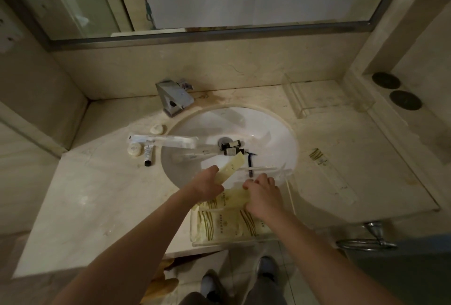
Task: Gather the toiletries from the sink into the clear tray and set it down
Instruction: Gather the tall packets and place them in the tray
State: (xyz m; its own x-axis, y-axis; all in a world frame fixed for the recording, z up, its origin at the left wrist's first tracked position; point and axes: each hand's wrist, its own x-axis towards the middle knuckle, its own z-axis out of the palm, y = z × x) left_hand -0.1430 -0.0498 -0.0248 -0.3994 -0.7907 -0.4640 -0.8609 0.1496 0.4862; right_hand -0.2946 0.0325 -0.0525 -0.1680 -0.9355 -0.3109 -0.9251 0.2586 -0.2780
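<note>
My left hand [207,186] grips a long cream packet [231,167], which tilts over the near side of the white sink [275,134]. My right hand [262,195] rests with bent fingers on cream packets [219,225] lying in the clear tray [290,197] at the counter's near edge; I cannot tell whether it grips one. In the basin lie two small dark-capped bottles [231,147] by the drain, a blue razor [250,160] and a wrapped toothbrush [195,154].
On the left counter lie a long wrapped item [163,139], a small tube [148,156] and two round soaps [134,150]. A steel tap [174,99] stands behind the sink. A second clear tray [327,97] and another packet [319,158] are on the right.
</note>
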